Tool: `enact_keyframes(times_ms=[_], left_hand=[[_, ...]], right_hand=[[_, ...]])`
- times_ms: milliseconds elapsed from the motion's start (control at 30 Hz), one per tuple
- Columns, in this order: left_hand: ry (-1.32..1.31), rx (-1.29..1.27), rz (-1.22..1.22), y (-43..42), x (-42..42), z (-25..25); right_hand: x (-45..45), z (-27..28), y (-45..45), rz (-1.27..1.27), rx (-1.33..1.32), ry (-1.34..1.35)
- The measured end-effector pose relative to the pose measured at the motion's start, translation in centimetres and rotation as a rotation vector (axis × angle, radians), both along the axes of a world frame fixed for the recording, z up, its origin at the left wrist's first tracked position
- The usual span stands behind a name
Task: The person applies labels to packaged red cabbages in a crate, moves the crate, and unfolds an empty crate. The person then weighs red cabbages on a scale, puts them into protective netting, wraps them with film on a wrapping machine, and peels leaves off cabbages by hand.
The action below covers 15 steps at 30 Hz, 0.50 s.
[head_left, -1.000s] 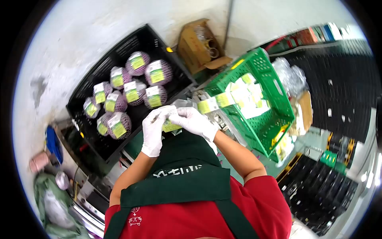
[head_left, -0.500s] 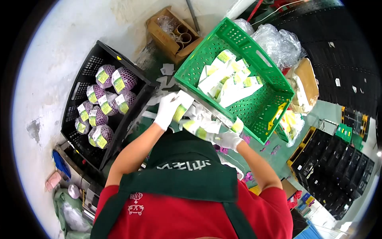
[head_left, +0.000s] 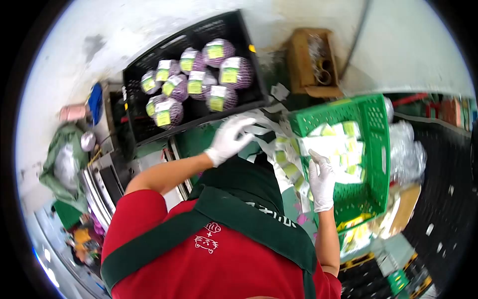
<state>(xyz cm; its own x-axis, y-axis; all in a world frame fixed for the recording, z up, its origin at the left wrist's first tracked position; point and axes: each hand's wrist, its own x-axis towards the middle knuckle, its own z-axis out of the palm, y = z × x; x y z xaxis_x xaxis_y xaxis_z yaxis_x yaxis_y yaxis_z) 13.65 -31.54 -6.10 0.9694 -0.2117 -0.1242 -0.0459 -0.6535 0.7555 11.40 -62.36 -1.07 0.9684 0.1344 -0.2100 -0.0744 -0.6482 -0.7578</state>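
My left hand (head_left: 231, 138), in a white glove, is held in front of the black crate (head_left: 194, 121) with its fingers apart and nothing visible in them. Inside that crate lie several round purple bundles (head_left: 236, 74) in netting, each with a green-and-white label. My right hand (head_left: 322, 182), also gloved, is open at the near left side of the green crate (head_left: 379, 164); whether its fingertips touch the labels is unclear. A pile of white-and-green labels (head_left: 341, 144) lies in this crate. A strip of labels (head_left: 290, 167) hangs along its left side.
An open cardboard box (head_left: 297, 62) with rolls inside stands against the wall. Clear plastic wrap (head_left: 406, 149) is bundled right of the green crate. Pale paper strips (head_left: 269, 124) lie between the crates. A green sack (head_left: 64, 162) sits at the far left.
My view has turned left toward the black crate. The label strip that both hands held is out of my left hand and hangs beside the green crate. My right hand has moved to that crate's side.
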Motion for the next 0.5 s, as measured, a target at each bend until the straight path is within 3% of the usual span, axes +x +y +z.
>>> enact_keyframes(times_ms=[67,100,167,200,300,367,467,500], left_hand=[[-0.214,0.171,0.102,8.9,0.8,0.5],[-0.19,0.235,0.133,13.8,0.9,0.3],[-0.178,0.562,0.065,23.2,0.2,-1.2],[-0.166,0.592,-0.048,25.6,0.2,-1.2],[-0.058,0.643,-0.401,29.6,0.9,-3.0],[-0.111,0.53,-0.422,31.1,0.7,-5.5],[-0.103,0.429,-0.346,31.8,0.0,-6.1],[-0.093,0.429,-0.318,31.7,0.1,-6.1]], right_hand=[[4.4,1.1,4.8,0.121,0.081,-0.041],[6.2,1.2,7.7,0.196,0.143,-0.069],[10.1,-0.2,13.8,0.428,0.149,-0.273],[12.1,-0.7,17.1,0.564,0.137,-0.303],[16.0,-6.4,26.3,1.033,0.086,-0.349],[16.9,-10.7,31.4,1.235,0.098,-0.565],[16.2,-18.9,32.9,1.548,0.015,-0.525],[16.3,-19.2,33.2,1.592,-0.025,-0.49]])
